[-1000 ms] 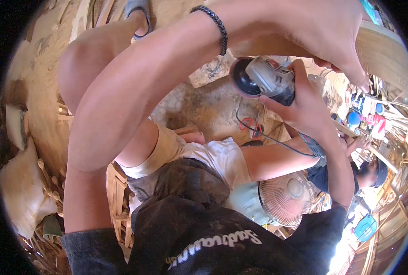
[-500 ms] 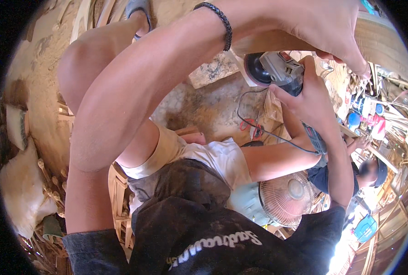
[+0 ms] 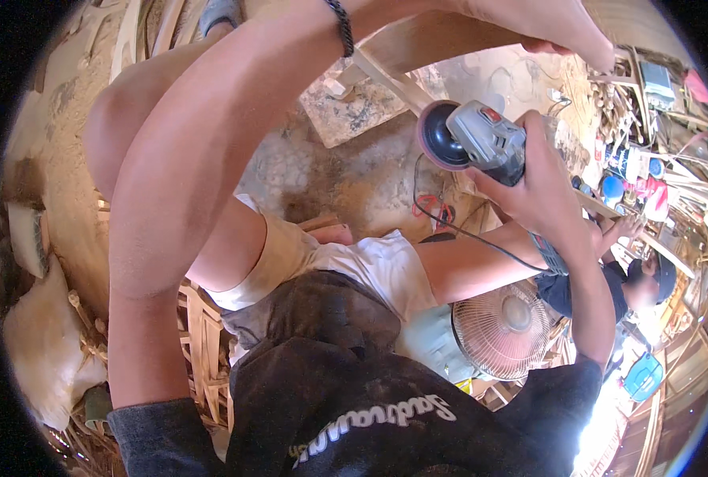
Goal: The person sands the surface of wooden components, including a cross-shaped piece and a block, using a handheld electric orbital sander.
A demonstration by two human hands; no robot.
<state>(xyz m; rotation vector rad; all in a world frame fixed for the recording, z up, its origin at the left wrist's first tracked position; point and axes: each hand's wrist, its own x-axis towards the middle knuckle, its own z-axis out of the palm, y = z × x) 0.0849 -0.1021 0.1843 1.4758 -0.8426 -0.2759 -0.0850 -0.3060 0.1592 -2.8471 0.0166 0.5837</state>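
Observation:
My right hand (image 3: 543,183) is wrapped round a grey angle grinder (image 3: 489,141). A round sanding disc (image 3: 440,135) with a dark backing and a reddish rim faces left on its head. Up at the top edge, my left hand (image 3: 541,22) grips a curved brown wooden piece (image 3: 441,41), its fingertips curled over the edge. Part of the wood lies out of view or behind my left forearm. A gap shows between disc and wood. The grinder's cord (image 3: 473,232) runs past my right wrist and loops down to the left.
Below are a pale stained slab (image 3: 346,119) and red cord (image 3: 429,207). A round caged fan (image 3: 501,326) stands by my right leg. Another person (image 3: 648,286) sits at the right, near wood strips and a blue container (image 3: 612,189). Carved wooden parts (image 3: 203,342) lie at the left.
The wooden piece and my left hand have shifted upward in view. The grinder has come clear of the wood's lower edge, showing more of its disc. Both hands keep their hold.

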